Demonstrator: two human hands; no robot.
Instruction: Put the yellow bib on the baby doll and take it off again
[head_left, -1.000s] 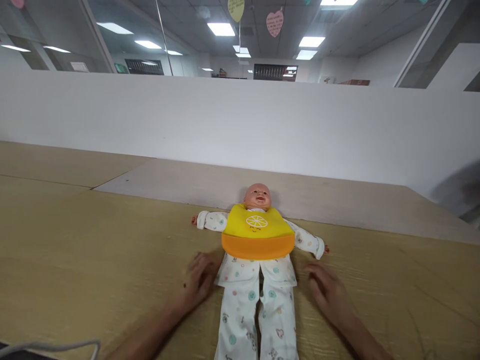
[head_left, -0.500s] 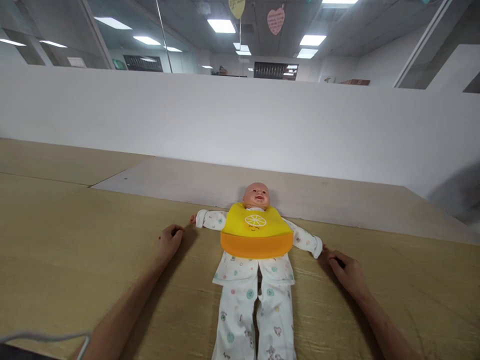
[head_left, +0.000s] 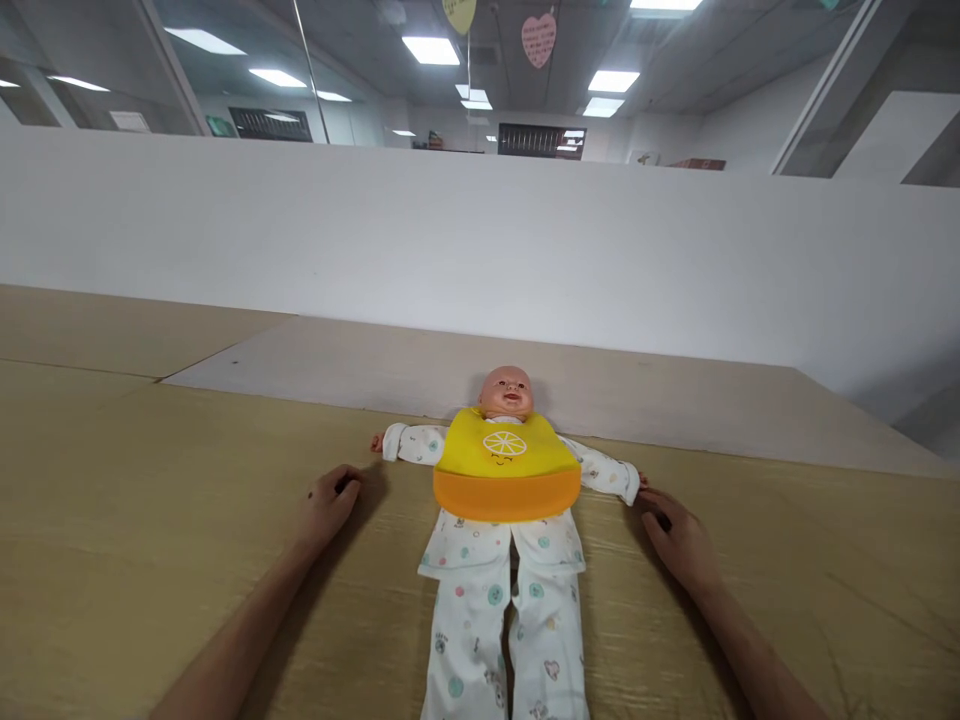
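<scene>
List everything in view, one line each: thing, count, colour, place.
doll: one, in white patterned pyjamas, lying face up on the table, arms spread.
bib: one, yellow with orange pocket, on the doll's chest.
table: one, light wood, under everything.
partition wall: one, white, behind the table.
paper hearts: two, pink and yellow, hanging from the ceiling.
left hand: one, on the table near the doll's sleeve, apart from it.
right hand: one, at the doll's other cuff.

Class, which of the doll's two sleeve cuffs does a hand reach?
The cuff at the picture's right: the right hand reaches it; the left hand lies apart.
</scene>
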